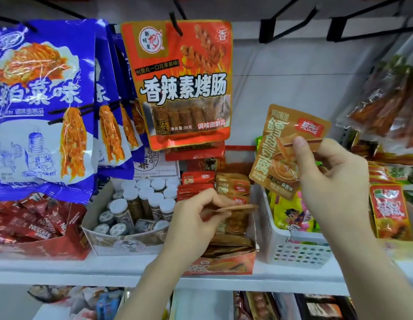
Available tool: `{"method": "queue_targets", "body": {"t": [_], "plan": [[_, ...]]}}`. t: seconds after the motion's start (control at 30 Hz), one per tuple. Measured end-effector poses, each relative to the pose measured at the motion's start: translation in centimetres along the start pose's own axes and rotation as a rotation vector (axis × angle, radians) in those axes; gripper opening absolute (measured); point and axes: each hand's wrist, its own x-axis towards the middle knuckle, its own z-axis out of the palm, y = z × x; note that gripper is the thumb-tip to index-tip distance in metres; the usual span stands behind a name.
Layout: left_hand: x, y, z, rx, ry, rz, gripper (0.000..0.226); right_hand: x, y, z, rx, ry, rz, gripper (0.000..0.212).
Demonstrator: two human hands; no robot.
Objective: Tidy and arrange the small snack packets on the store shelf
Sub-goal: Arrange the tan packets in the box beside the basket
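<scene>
My right grip (325, 172) pinched a brown snack packet (281, 144) by thumb and fingers, held upright in the air above the white basket (291, 248). My left grip (196, 218) pinched the edge of another brown packet (238, 207), lying flat over the open display box (224, 264) of like packets on the shelf (85, 271), beside red packets (196, 181)
</scene>
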Motion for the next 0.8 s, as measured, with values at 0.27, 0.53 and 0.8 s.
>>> {"method": "queue_targets", "body": {"t": [0.27, 0.53, 0.8], "plan": [[-0.5, -0.6, -2.1, 0.366, -0.265, 0.001, 0.02, -0.8, 0.6, 1.4, -0.004, -0.091, 0.03, 0.016], [-1.5, 0.1, -2.1, 0.351, -0.573, -0.171, 0.065, -1.0, 0.7, 2.1, 0.126, -0.178, 0.134, 0.009], [-0.9, 1.0, -3.4, -0.345, -0.16, -0.334, 0.047, -1.2, -0.1, 2.5, 0.206, -0.232, 0.223, 0.009]]}}
